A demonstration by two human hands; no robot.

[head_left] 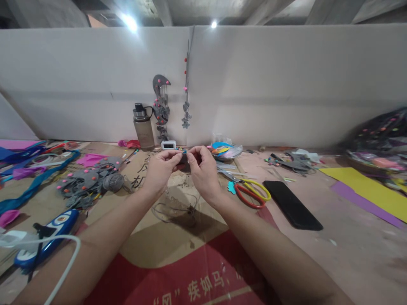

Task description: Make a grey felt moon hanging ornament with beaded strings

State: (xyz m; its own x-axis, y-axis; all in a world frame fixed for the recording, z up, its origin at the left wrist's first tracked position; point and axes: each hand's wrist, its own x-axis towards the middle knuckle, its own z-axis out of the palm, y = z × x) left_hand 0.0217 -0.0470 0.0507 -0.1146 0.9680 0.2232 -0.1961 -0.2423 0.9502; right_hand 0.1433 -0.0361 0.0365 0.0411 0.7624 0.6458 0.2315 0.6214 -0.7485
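Left hand (160, 169), right hand (203, 171): both pinched closed on small grey piece (183, 159). Piece sits between fingertips of both hands, raised, left of scissors (252, 192).

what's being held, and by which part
A small dark grey piece, pinched by its two sides: left hand on one, right hand on the other.
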